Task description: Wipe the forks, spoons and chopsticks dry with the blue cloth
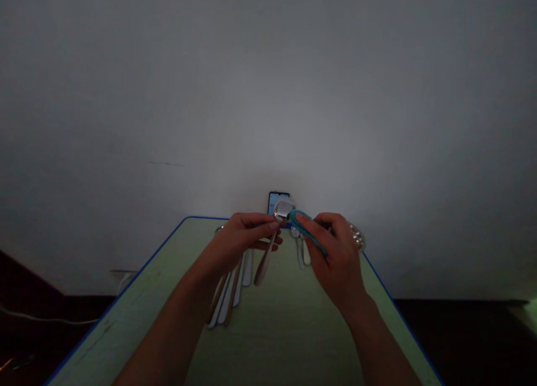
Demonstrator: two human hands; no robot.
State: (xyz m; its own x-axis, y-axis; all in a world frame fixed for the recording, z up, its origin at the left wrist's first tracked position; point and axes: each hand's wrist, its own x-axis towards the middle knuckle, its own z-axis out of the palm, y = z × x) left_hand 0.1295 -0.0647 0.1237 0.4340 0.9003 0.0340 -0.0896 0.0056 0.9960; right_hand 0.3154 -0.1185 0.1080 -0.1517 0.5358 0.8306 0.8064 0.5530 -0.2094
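Observation:
My left hand [249, 229] pinches a metal spoon [264, 263] at its neck, with the bowl tilted up and the handle slanting down toward me. In my right hand [338, 252] is a folded teal cloth [308, 229], its upper end right beside the spoon's bowl; whether they touch I cannot tell. Under my left hand several flatware handles [229, 296] lie side by side on the table, their upper ends hidden. Between my hands, farther back, lie small utensils [300, 249] with pale handles.
The pale green table [272, 341] has a blue edge and meets a grey wall [268, 95]. A phone [273, 200] with a lit screen leans at the back, partly behind the spoon. Beyond my right hand sits a shiny metal object [357, 236], mostly hidden.

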